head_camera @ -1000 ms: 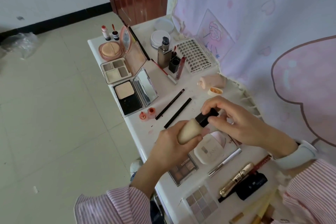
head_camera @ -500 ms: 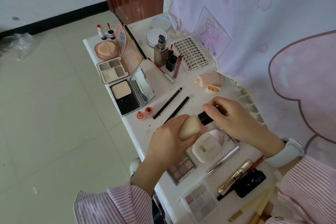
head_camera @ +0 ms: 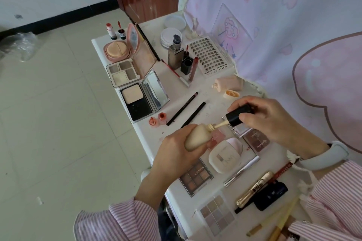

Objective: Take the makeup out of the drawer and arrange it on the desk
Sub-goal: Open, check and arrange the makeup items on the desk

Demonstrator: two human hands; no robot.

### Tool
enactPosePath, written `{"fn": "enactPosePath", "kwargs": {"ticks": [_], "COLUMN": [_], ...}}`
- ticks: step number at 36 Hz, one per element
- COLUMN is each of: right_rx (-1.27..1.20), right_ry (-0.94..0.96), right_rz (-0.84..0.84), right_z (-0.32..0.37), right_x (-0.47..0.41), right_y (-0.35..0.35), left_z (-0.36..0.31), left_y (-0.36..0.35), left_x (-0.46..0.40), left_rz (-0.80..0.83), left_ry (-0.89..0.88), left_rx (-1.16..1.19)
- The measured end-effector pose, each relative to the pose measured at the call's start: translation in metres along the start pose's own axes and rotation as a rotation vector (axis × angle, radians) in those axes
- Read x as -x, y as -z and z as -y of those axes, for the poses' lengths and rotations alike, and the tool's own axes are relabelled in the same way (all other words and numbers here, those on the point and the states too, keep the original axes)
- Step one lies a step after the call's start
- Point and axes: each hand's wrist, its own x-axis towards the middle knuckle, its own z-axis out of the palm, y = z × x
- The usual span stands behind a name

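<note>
My left hand (head_camera: 176, 152) grips a cream foundation bottle (head_camera: 197, 136), held tilted above the white desk (head_camera: 148, 139). My right hand (head_camera: 268, 121) pinches the bottle's black cap (head_camera: 238, 115), which is pulled off the neck. A cream applicator stem (head_camera: 220, 124) runs from the cap to the bottle's mouth. Makeup covers the desk: an open black powder compact (head_camera: 137, 101), a grey four-pan palette (head_camera: 122, 71), a pink cushion compact (head_camera: 117, 51), two black pencils (head_camera: 188, 111), a brown eyeshadow palette (head_camera: 195, 176) and a white compact (head_camera: 225, 157).
A lash tray (head_camera: 210, 55), a pump bottle (head_camera: 175, 53) and white jars (head_camera: 170, 35) stand at the desk's far end. A gold mascara (head_camera: 254, 189), a black case (head_camera: 271, 197) and a pale palette (head_camera: 217, 217) lie near me. A pink curtain (head_camera: 274, 25) hangs at the right, tiled floor lies left.
My right hand has pulled the black cap off the bottle, drawing the applicator stem out of the neck. The bottle stays in my left hand.
</note>
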Motion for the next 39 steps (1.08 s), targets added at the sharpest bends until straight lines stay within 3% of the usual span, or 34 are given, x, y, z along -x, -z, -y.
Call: {"fn": "enactPosePath", "kwargs": {"ticks": [9, 21, 33, 39], "right_rx": [-0.036, -0.009, -0.070, -0.117], "right_ry": [-0.021, 0.042, 0.085, 0.025], "right_rz": [-0.047, 0.115, -0.069, 0.019], "right_z": [-0.011, -0.002, -0.005, -0.011], "right_x": [-0.003, -0.003, -0.003, -0.005], "right_y": [0.005, -0.010, 0.003, -0.011], "left_z": [0.006, -0.003, 0.008, 0.004], "left_y": [0.002, 0.002, 0.002, 0.002], "left_x": [0.001, -0.003, -0.002, -0.006], "left_rz": [0.036, 0.025, -0.029, -0.041], "left_ry": [-0.058, -0.085, -0.100, -0.177], "left_rx": [-0.026, -0.049, -0.063, -0.089]}}
